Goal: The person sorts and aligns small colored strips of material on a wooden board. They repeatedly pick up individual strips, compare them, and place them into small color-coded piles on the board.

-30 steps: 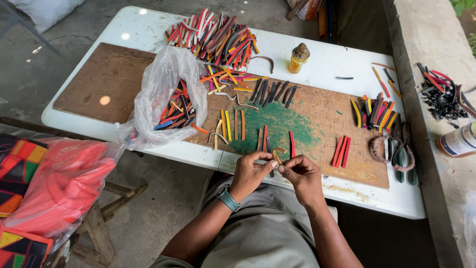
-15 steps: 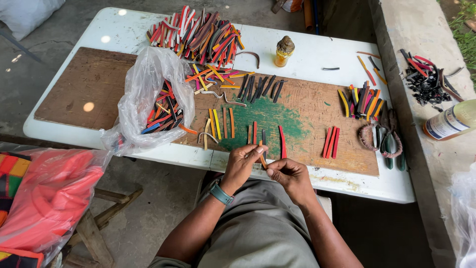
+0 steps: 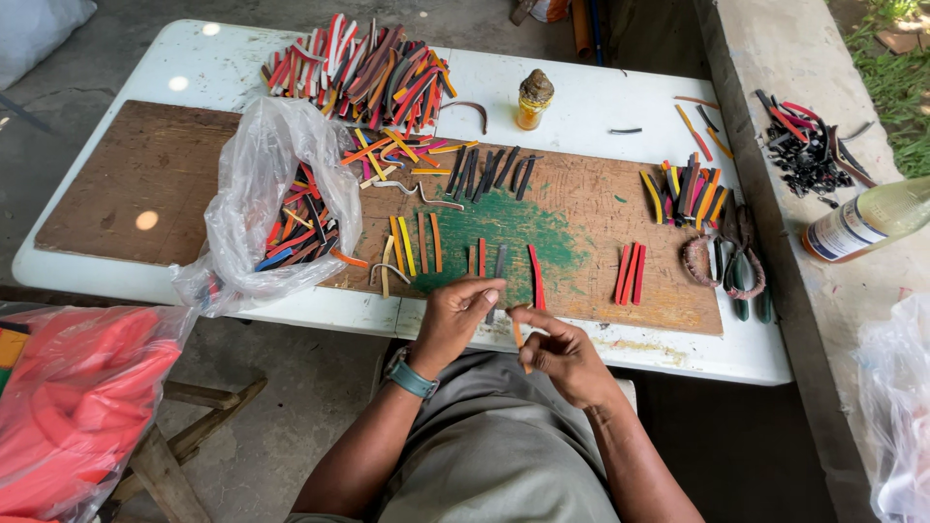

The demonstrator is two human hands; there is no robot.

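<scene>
My left hand (image 3: 455, 315) and my right hand (image 3: 562, 353) meet at the near edge of the brown board (image 3: 145, 194). My right hand pinches a thin orange strip (image 3: 517, 334) between thumb and fingers. My left hand's fingertips rest on a dark grey strip (image 3: 496, 281) at the board's edge. Just beyond my fingers lie short rows of orange, yellow and red strips (image 3: 417, 244) around a green paint patch (image 3: 504, 228). A teal watch (image 3: 411, 378) sits on my left wrist.
A clear plastic bag (image 3: 262, 208) of coloured strips sits left of my hands. A big heap of strips (image 3: 358, 73) lies at the back of the white table (image 3: 601, 97), by a small yellow bottle (image 3: 534, 99). Pliers (image 3: 741, 266) lie at right. A red bag (image 3: 73, 407) hangs lower left.
My hands have stayed at the board's near edge and kept working a strip between the fingers. The camera has tipped slightly, so the table sits a little higher in view.
</scene>
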